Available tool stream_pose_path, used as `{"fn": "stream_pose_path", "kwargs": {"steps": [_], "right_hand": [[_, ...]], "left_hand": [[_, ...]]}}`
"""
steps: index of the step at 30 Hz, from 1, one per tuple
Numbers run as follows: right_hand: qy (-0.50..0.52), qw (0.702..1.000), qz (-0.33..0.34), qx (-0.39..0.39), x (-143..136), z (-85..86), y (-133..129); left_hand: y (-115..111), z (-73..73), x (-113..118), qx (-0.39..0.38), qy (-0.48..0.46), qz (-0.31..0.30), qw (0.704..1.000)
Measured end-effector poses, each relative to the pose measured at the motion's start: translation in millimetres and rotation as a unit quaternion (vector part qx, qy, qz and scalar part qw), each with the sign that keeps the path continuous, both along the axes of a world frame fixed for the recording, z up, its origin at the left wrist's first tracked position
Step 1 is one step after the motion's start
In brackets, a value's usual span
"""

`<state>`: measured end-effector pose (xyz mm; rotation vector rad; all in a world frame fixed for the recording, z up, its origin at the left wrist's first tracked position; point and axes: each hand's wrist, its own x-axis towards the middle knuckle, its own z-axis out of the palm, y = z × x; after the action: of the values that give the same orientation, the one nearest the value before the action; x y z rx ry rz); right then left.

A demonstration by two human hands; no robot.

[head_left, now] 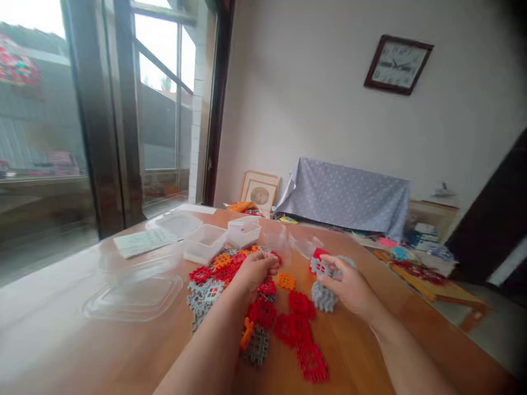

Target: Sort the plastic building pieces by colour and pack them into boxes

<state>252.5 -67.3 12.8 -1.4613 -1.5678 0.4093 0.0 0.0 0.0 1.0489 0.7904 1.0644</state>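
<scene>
Right hand [349, 288]: my thumb and fingers pinch a grey tile [319, 267]; a red piece [320, 253] shows at its upper edge, joined or separate I cannot tell.
Left hand [256, 269]: my fingers are curled over the loose pile [224, 272]; whether they grip a piece I cannot tell.
Tile location: right of the loose pile, just by the grey stack [324, 299]; contact with the stack is unclear.
Weight and stiffness: judged light and rigid, probably moulded plastic; low risk of breakage.
Hold point: opposite edges, between thumb and fingers; the toothed rim should limit slipping.
Tile form: flat squares, notched edges, windowed centres; red, orange and grey.
Tubs: a translucent box [205, 255] with thin walls; a clear lid [134, 296], likely flexible and slicker.
Work surface: smooth, glossy brown table [354, 351].
</scene>
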Motion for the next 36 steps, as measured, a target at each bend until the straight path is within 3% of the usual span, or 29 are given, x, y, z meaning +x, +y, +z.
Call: {"fn": "stream_pose_path", "kwargs": {"steps": [5, 9, 12, 15, 20, 24, 31, 36], "right_hand": [[-0.031, 0.999, 0.010, -0.034, 37.3, -14.6, -6.8], [-0.077, 0.995, 0.023, -0.062, 49.2, -26.6, -8.0], [-0.103, 0.992, 0.011, -0.069, 50.0, -26.8, -11.1], [-0.097, 0.994, 0.006, -0.053, 43.0, -18.4, -13.6], [-0.050, 0.998, 0.023, -0.035, 1.7, 4.2, -0.5], [-0.094, 0.992, 0.076, -0.031, -46.3, 12.9, 38.1], [-0.205, 0.971, 0.096, -0.072, -111.8, -5.9, 133.5], [-0.265, 0.953, 0.120, -0.089, -146.0, -17.1, 170.0]], "left_hand": [[-0.7, -0.7, -0.8, 0.002, 0.019, 0.019, 1.000], [1.2, -1.5, -2.2, -0.007, 0.035, 0.026, 0.999], [3.2, -0.6, -3.8, -0.016, 0.029, 0.037, 0.999], [6.9, 1.3, -7.1, -0.042, -0.011, 0.106, 0.993], [20.2, 2.5, -18.8, -0.076, -0.070, 0.244, 0.964], [31.8, -0.1, -28.6, -0.114, -0.084, 0.315, 0.939], [40.1, -6.5, -37.1, -0.136, -0.095, 0.356, 0.920], [41.5, -11.1, -38.2, -0.136, -0.085, 0.367, 0.916]]}}
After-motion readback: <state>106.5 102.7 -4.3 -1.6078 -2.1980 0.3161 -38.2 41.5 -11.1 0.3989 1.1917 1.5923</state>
